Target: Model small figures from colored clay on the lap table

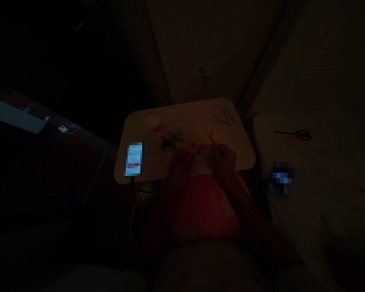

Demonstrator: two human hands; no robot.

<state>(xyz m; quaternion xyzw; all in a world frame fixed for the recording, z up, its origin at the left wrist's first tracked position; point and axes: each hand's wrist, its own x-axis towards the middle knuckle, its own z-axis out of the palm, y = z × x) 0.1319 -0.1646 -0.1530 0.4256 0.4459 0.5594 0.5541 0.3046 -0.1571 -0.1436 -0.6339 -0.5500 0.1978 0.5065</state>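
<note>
Lit phone (133,159) lies near the table's (194,111) left edge. Pale round tub (153,121) sits beyond it, to the right. Next, green pieces (176,137) with a dark piece (165,143) beside them. Your left hand (182,159) is at the near side, fingers partly curled; too dark to tell its grip. Small red pieces (201,147) lie between your hands. Your right hand (225,159) is curled, contents unclear; yellow piece (214,136) is just past its fingers. Thin sticks (225,117) lie toward the far right corner. Off the table, scissors (296,134) rest on the pale surface (328,162).
</note>
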